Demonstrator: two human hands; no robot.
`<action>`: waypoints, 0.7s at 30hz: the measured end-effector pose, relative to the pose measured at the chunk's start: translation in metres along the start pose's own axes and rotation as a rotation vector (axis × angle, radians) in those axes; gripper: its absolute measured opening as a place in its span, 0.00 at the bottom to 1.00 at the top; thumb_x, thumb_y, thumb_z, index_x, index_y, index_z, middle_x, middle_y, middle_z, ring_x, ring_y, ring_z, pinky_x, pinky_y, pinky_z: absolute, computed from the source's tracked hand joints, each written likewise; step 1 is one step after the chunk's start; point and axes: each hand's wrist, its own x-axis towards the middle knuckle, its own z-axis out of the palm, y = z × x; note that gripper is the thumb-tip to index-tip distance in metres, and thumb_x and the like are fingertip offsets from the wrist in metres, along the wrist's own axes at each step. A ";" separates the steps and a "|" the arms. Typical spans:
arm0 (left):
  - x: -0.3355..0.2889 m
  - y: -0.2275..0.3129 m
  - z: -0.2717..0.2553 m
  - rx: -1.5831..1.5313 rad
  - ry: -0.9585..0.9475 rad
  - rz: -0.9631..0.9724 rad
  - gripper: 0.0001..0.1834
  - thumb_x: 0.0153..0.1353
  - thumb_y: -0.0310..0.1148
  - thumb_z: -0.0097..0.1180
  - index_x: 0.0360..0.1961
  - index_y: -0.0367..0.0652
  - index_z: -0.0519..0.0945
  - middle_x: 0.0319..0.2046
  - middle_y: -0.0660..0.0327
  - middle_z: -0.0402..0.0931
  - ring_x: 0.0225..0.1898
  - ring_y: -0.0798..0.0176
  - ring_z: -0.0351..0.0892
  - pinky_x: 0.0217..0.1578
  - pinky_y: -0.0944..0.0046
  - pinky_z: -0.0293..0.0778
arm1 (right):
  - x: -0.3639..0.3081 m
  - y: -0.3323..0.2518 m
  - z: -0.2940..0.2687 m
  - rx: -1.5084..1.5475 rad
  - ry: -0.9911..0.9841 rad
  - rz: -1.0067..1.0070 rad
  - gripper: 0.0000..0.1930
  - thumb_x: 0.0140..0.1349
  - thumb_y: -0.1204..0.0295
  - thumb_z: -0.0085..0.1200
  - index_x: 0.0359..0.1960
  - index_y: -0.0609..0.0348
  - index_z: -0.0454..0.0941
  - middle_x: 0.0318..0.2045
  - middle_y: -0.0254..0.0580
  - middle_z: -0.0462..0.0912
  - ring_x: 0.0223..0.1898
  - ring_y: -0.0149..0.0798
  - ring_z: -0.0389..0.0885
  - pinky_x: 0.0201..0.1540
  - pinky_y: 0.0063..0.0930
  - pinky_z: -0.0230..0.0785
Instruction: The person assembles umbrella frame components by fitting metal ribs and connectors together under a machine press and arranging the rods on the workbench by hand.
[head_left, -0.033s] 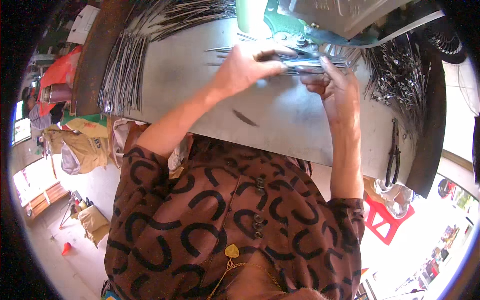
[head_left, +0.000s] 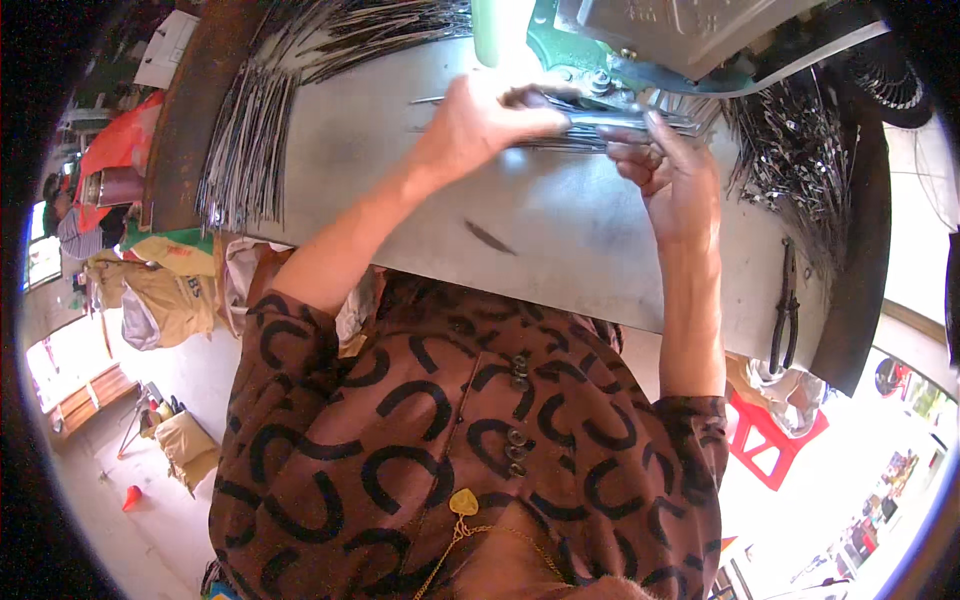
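Observation:
A small bunch of thin metal rods (head_left: 606, 117) spans the gap between my two hands, just over the steel worktable (head_left: 400, 240) in front of the green machine. My left hand (head_left: 492, 118) is closed on the left end of the bunch, thumb along the near side. At the other end my right hand (head_left: 672, 170) pinches the rods between thumb and curled fingers. More loose rods (head_left: 560, 142) lie on the table beneath and beside my hands. Their exact ends are hidden by my fingers and by glare.
The green machine (head_left: 570, 45) stands at the far side under a bright lamp. Long rods (head_left: 245, 150) are piled at the left, and a heap of metal pieces (head_left: 800, 150) at the right. Black-handled pliers (head_left: 787, 305) lie near the right edge. A dark sliver (head_left: 488, 237) rests mid-table.
My left hand has moved slightly up and left, its fingers closer around the rods. The bunch looks more gathered; my right hand has barely shifted.

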 end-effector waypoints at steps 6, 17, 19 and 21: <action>0.019 -0.017 -0.004 -0.589 0.178 -0.161 0.10 0.57 0.30 0.61 0.36 0.35 0.78 0.29 0.63 0.79 0.31 0.72 0.78 0.33 0.73 0.74 | 0.020 0.021 -0.005 0.320 0.008 -0.070 0.13 0.69 0.70 0.43 0.48 0.67 0.68 0.40 0.56 0.80 0.40 0.43 0.82 0.40 0.29 0.78; 0.023 -0.015 0.016 -0.746 0.320 -0.016 0.12 0.57 0.28 0.60 0.39 0.34 0.73 0.32 0.61 0.78 0.34 0.70 0.80 0.39 0.72 0.76 | 0.029 0.036 0.005 0.572 0.076 -0.168 0.12 0.68 0.73 0.44 0.51 0.65 0.66 0.46 0.52 0.77 0.46 0.46 0.80 0.48 0.35 0.77; 0.024 -0.018 0.017 -0.624 0.339 -0.063 0.12 0.57 0.28 0.60 0.39 0.33 0.73 0.32 0.59 0.79 0.34 0.68 0.81 0.37 0.71 0.77 | 0.029 0.037 0.005 0.557 0.067 -0.174 0.12 0.68 0.73 0.44 0.50 0.66 0.66 0.46 0.53 0.77 0.46 0.46 0.80 0.49 0.35 0.77; 0.020 -0.011 0.018 -0.715 0.324 -0.098 0.12 0.57 0.28 0.60 0.39 0.33 0.73 0.32 0.56 0.79 0.33 0.66 0.81 0.36 0.70 0.78 | 0.026 0.039 0.007 0.528 0.082 -0.182 0.12 0.68 0.71 0.45 0.49 0.65 0.67 0.44 0.54 0.78 0.45 0.46 0.81 0.48 0.34 0.77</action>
